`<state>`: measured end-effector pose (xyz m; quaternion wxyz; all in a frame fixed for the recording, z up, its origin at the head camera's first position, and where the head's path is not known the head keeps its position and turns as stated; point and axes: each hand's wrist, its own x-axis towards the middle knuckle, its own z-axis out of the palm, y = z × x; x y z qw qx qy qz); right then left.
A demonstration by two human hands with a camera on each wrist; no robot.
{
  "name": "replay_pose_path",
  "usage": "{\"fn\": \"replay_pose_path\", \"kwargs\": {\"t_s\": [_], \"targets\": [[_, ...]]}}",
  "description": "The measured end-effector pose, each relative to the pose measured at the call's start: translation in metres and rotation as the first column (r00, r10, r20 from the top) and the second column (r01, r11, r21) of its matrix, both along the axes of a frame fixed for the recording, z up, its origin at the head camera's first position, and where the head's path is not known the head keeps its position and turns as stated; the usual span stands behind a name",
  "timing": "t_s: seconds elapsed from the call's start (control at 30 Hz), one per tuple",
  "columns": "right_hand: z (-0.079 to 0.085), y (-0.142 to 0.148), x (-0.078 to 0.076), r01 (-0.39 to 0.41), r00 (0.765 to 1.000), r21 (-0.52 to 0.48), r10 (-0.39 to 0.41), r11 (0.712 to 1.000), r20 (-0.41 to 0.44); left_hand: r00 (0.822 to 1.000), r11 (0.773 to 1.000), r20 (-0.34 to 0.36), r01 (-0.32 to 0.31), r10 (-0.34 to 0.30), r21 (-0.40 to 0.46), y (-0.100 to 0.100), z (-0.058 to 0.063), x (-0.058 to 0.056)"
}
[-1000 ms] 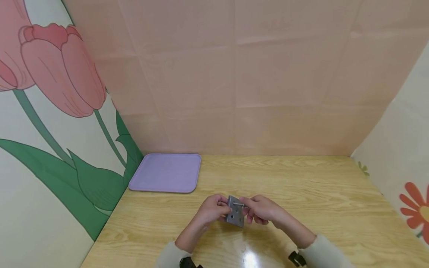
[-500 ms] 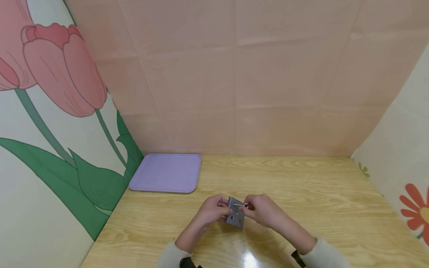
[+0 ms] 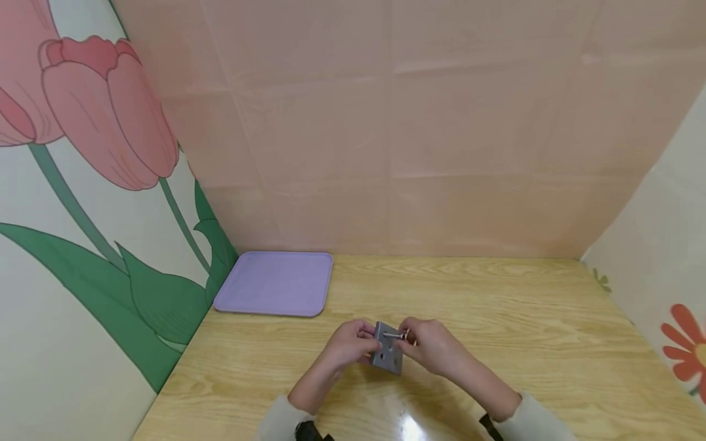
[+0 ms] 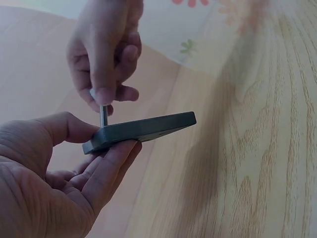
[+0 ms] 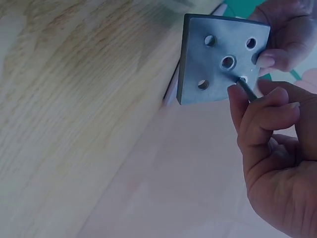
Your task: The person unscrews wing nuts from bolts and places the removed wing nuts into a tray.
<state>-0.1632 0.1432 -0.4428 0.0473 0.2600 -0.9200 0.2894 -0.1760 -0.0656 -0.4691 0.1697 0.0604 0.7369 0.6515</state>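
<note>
My left hand [image 3: 350, 344] grips a square grey plate [image 3: 389, 362] by its left edge, above the table, thumb on the near face and fingers behind. Several round holes pierce the plate [image 5: 203, 59], as the right wrist view shows. A slim silver bolt [image 3: 393, 335] stands out from the face, its tip at a hole near the gripped edge. How deep it sits cannot be told. The fingertips and thumb of my right hand [image 3: 432, 346] pinch the bolt's outer end. In the left wrist view, the bolt's shank [image 4: 103, 116] stands roughly square to the plate [image 4: 148, 126].
A purple tray [image 3: 273, 285] lies at the back left of the wood-grain table [image 3: 485, 306]. A pinkish-brown covering [image 3: 386, 122] rises behind the table. Flower-printed panels flank it, with tulips [image 3: 105, 110] on the left and a red flower [image 3: 684, 343] on the right.
My right hand has turned about the bolt's outer end, its knuckles now higher and its lower fingers tucked from sight. The left hand and plate have hardly moved.
</note>
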Motion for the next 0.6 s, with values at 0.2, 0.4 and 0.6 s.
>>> {"fn": "replay_pose_path", "kwargs": {"t_s": [0.2, 0.4, 0.6], "targets": [[0.001, 0.005, -0.005, 0.134, 0.904, -0.172, -0.049, 0.976, 0.426, 1.000, 1.000, -0.004, -0.005, 0.005, -0.013, 0.000, 0.001, 0.000], [-0.003, 0.011, -0.009, 0.215, 0.718, -0.303, 0.060, 0.929, 0.694, 1.000, 1.000, -0.017, 0.000, -0.001, -0.015, 0.001, 0.000, 0.000], [-0.005, 0.009, -0.008, 0.219, 0.718, -0.307, 0.060, 0.926, 0.694, 1.000, 1.000, -0.015, 0.004, -0.004, -0.022, 0.002, 0.000, 0.001]]}}
